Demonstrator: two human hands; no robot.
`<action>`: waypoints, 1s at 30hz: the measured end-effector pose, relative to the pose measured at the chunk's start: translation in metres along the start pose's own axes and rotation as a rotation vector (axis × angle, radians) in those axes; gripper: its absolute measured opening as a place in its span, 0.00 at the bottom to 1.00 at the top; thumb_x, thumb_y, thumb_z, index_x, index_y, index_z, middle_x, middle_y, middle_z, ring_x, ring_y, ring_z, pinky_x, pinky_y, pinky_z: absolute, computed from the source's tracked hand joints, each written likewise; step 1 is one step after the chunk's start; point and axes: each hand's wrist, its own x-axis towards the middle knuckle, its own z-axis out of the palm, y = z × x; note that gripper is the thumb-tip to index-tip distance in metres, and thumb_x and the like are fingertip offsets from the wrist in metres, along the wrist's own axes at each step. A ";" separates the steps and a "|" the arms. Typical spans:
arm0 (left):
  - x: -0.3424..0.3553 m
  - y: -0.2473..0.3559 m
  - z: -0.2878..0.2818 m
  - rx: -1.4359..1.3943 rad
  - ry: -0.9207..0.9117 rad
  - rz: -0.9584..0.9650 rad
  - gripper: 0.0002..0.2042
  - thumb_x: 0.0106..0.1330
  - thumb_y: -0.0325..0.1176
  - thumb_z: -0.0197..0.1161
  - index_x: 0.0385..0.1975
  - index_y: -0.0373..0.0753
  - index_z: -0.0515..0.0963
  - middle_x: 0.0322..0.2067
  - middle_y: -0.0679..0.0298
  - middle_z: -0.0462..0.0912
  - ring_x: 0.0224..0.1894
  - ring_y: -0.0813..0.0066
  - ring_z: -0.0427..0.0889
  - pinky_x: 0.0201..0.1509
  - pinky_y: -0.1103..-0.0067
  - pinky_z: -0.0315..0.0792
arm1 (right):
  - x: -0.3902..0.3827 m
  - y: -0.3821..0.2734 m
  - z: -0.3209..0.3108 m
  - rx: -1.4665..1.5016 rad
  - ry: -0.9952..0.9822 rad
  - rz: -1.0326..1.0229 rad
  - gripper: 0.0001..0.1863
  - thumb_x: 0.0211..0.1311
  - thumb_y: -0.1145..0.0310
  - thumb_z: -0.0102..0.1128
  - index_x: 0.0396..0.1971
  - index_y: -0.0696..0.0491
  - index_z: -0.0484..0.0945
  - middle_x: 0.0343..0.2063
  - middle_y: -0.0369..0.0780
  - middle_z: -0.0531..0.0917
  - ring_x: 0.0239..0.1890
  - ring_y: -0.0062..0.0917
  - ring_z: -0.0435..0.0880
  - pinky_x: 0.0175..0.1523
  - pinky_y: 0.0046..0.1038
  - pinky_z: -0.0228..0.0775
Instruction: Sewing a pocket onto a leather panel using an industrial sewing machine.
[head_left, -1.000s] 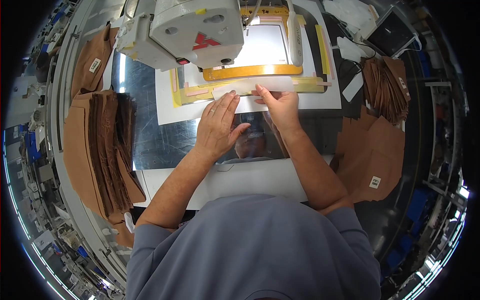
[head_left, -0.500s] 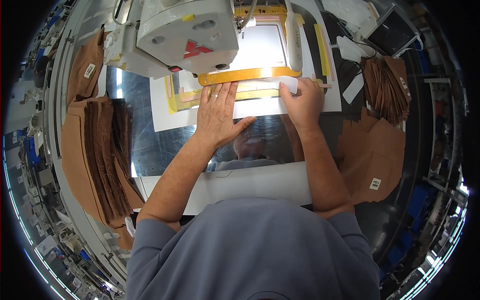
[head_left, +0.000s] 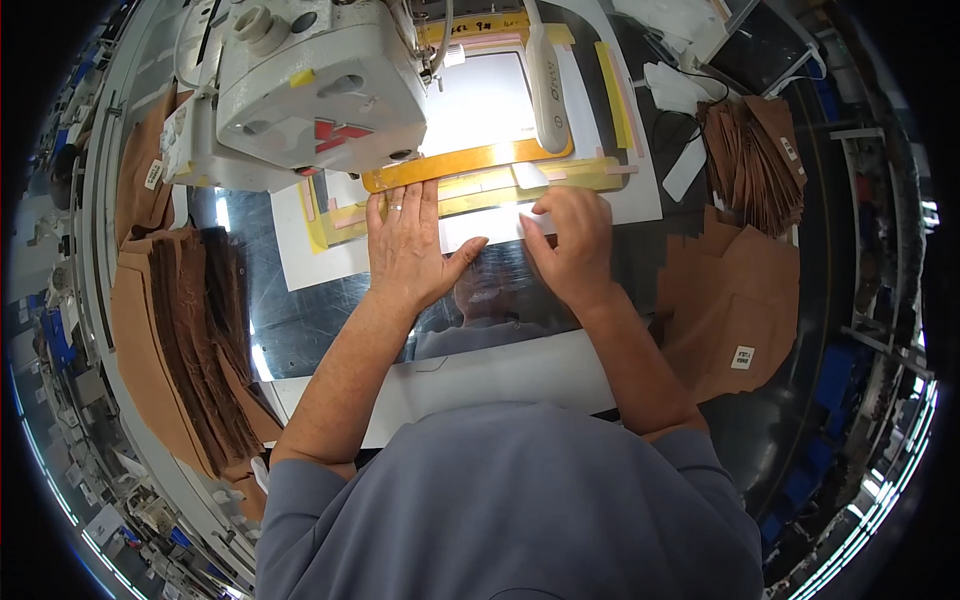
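Observation:
My left hand (head_left: pixel 405 240) lies flat with fingers stretched on a white template sheet (head_left: pixel 310 265) edged with yellow tape. Its fingertips touch the near bar of an orange clamp frame (head_left: pixel 455 164) under the white sewing machine head (head_left: pixel 320 110). Next to the clamp bar, a small white piece (head_left: pixel 530 176) sticks out toward me. My right hand (head_left: pixel 575 235) hovers just short of that piece, with curled fingers and the thumb a little apart. Nothing shows between them.
A light grey handheld-looking bar (head_left: pixel 545 95) reaches over the clamp frame's right side. Brown fabric stacks stand at left (head_left: pixel 180 340) and right (head_left: pixel 750 150), with more brown pieces (head_left: pixel 735 310) nearer me. A dark screen (head_left: pixel 755 50) is at far right.
My right hand has let go of the small white piece and drawn back toward me. The left hand stays flat beside the clamp bar. The whole view has shifted slightly.

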 end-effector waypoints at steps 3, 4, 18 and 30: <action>0.002 0.000 0.002 -0.016 -0.001 -0.018 0.50 0.67 0.74 0.47 0.69 0.27 0.64 0.67 0.43 0.69 0.74 0.49 0.62 0.78 0.50 0.44 | 0.001 -0.020 -0.003 0.055 -0.079 -0.259 0.23 0.58 0.62 0.73 0.51 0.55 0.79 0.52 0.40 0.82 0.57 0.35 0.79 0.66 0.44 0.64; 0.001 0.001 0.003 -0.014 0.013 -0.017 0.49 0.68 0.73 0.47 0.69 0.27 0.64 0.67 0.43 0.69 0.74 0.49 0.62 0.78 0.50 0.44 | 0.002 -0.023 -0.002 0.021 -0.162 -0.263 0.28 0.59 0.60 0.71 0.57 0.56 0.76 0.58 0.42 0.79 0.61 0.35 0.76 0.69 0.45 0.61; 0.003 0.001 0.001 -0.077 0.047 -0.012 0.38 0.70 0.54 0.52 0.72 0.30 0.61 0.73 0.45 0.62 0.77 0.48 0.57 0.78 0.51 0.45 | 0.017 -0.033 0.035 -0.148 -0.284 -0.443 0.30 0.69 0.59 0.55 0.67 0.61 0.71 0.67 0.47 0.74 0.71 0.35 0.69 0.74 0.43 0.53; 0.001 -0.002 0.003 -0.137 0.059 -0.030 0.37 0.67 0.52 0.53 0.70 0.31 0.65 0.71 0.45 0.66 0.76 0.50 0.60 0.78 0.48 0.41 | 0.019 -0.043 0.037 -0.201 -0.350 -0.283 0.38 0.67 0.54 0.57 0.71 0.62 0.64 0.70 0.49 0.68 0.74 0.40 0.63 0.73 0.47 0.55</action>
